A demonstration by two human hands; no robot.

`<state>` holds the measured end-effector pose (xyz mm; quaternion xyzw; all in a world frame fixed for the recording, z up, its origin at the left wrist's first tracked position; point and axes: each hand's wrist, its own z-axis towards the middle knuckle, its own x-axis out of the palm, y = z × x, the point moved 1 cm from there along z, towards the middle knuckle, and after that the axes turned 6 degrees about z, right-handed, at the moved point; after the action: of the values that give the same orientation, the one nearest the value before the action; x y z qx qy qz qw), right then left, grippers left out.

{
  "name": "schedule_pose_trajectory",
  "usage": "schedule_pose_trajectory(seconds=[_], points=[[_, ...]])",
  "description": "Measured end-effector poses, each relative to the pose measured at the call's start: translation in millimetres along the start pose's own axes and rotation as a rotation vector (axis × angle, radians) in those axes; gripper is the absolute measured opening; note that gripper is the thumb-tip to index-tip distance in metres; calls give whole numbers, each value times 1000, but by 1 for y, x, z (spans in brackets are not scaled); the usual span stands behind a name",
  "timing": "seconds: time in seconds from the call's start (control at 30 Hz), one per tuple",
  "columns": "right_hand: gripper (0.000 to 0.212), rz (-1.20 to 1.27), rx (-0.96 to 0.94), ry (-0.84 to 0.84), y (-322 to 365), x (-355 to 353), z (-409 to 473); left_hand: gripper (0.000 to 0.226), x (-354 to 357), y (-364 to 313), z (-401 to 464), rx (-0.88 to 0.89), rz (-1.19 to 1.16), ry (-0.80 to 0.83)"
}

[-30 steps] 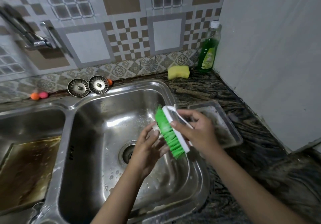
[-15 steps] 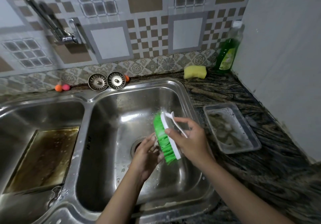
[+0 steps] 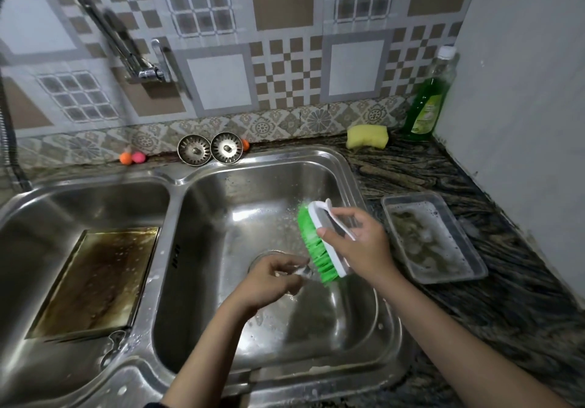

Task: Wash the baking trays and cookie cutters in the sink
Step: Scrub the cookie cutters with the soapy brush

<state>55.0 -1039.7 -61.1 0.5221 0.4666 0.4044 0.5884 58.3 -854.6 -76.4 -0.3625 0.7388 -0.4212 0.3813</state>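
Observation:
Over the right sink basin (image 3: pixel 364 328), my right hand (image 3: pixel 364 246) grips a white scrub brush with green bristles (image 3: pixel 318 246), bristles facing left. Just below the bristles, my left hand (image 3: pixel 272 278) pinches a small shiny metal piece (image 3: pixel 302 271), probably a cookie cutter; its shape is blurred. A stained brown baking tray (image 3: pixel 95 281) lies flat in the left basin. A small metal tray (image 3: pixel 433 240) with soapy water stands on the counter to the right of the sink.
A tap (image 3: pixel 139 69) with a hose hangs at the back left. Two sink strainers (image 3: pixel 210 148) lean at the back edge near small orange and pink balls (image 3: pixel 132 157). A yellow sponge (image 3: pixel 367 136) and a green soap bottle (image 3: pixel 429 97) stand at the back right by the wall.
The view has shifted so the sink sits further right and higher. My left hand has dropped a little away from the bristles, with the metal piece showing between its fingers.

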Motion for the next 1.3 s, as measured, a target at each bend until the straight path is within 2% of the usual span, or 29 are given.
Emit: schedule_pose_trajectory(seconds=[0.1,0.17,0.27,0.4,0.47,0.57,0.63,0.73,0.93,1.03,1.13,1.23,1.3], points=[[39,7,55,102,-3,5,-7,28,-4,-1,2,33,110,-41],[38,56,105,70,-10,6,-12,33,-10,1,2,19,97,-137],[34,157,176,-4,-20,8,-18,41,-14,5,-1,15,-127,-261],[33,189,215,25,-24,13,-28,49,-12,12,-5,0,-292,-370],[32,197,216,29,-20,11,-27,53,-12,16,-5,1,-276,-357],[32,220,199,12,-11,5,-19,62,-10,17,-5,16,-90,-267],[34,207,184,54,-9,5,-16,65,-7,13,-6,45,-49,-219],[37,171,180,112,-13,9,-20,68,-9,10,-5,87,-193,-236],[37,269,210,21,-23,20,-32,23,-5,9,-7,100,-532,-342],[47,315,149,-27,-15,24,-32,24,1,13,-8,45,-616,-347],[39,290,49,19,-6,33,-36,29,9,12,-9,29,-717,-272],[35,235,32,-18,-10,38,-35,40,13,14,-9,2,-737,-243],[35,186,35,-10,-17,40,-32,35,12,19,-11,-21,-738,-220]])
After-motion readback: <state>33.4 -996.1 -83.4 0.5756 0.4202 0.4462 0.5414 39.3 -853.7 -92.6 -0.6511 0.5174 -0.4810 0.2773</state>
